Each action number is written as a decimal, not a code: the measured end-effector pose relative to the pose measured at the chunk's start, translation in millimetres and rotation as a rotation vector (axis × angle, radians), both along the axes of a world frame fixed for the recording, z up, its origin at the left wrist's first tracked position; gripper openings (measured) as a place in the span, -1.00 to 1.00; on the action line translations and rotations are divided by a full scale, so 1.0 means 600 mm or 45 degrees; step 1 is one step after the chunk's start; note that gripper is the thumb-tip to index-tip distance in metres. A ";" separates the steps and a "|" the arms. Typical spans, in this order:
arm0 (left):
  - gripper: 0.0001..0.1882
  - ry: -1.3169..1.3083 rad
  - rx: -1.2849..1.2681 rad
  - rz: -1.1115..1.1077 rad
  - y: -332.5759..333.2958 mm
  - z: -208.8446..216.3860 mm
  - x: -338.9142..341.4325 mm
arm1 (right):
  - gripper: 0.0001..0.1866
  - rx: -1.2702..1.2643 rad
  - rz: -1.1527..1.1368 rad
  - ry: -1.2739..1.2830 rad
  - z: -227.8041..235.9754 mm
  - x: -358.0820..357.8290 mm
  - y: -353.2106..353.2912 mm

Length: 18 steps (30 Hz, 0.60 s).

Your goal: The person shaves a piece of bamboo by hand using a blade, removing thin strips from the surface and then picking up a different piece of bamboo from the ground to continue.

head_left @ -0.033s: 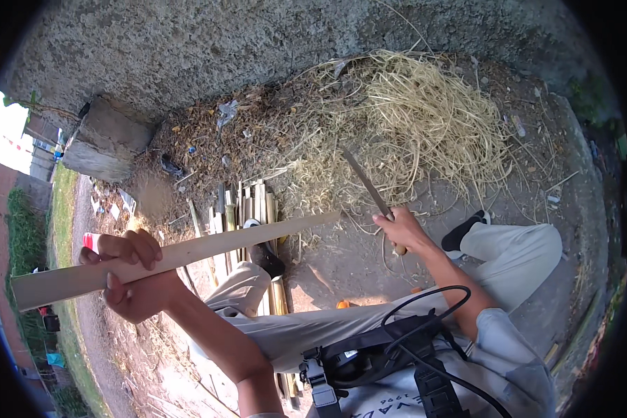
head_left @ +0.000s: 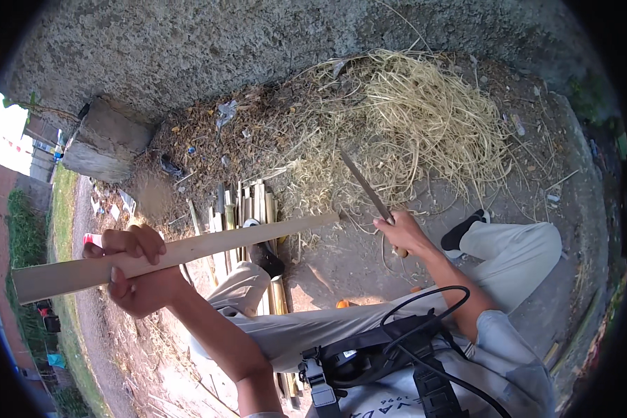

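Note:
My left hand is wrapped round a long, pale bamboo slat, holding it nearer its wide left end. The slat lies almost level across the view and tapers toward its right tip. In my right hand is a knife with a long, narrow, dark blade and a wooden handle. Its blade points up and to the left, beyond the slat's right tip and apart from it. Below the slat, more split bamboo pieces lie side by side on the ground, partly hidden by my left leg and shoe.
A heap of thin, pale shavings lies against the rough wall ahead. Dry leaves and litter cover the ground to its left, near a concrete block. My bent legs frame the ground below my hands. A small orange object lies between them.
My left hand and the slat's wide end have shifted slightly up and to the right. My right hand and the knife have moved a little down; both grips are unchanged.

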<state>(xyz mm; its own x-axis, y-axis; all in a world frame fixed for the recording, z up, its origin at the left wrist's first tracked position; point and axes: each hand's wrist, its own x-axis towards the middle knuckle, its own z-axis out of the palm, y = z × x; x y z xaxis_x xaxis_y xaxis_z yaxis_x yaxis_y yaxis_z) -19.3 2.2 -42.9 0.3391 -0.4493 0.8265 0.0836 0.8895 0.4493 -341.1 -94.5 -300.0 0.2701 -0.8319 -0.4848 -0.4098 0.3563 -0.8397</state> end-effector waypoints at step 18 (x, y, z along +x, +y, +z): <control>-0.69 -0.132 -0.164 0.631 0.255 0.098 0.111 | -0.50 0.174 0.886 0.390 -0.137 0.123 0.062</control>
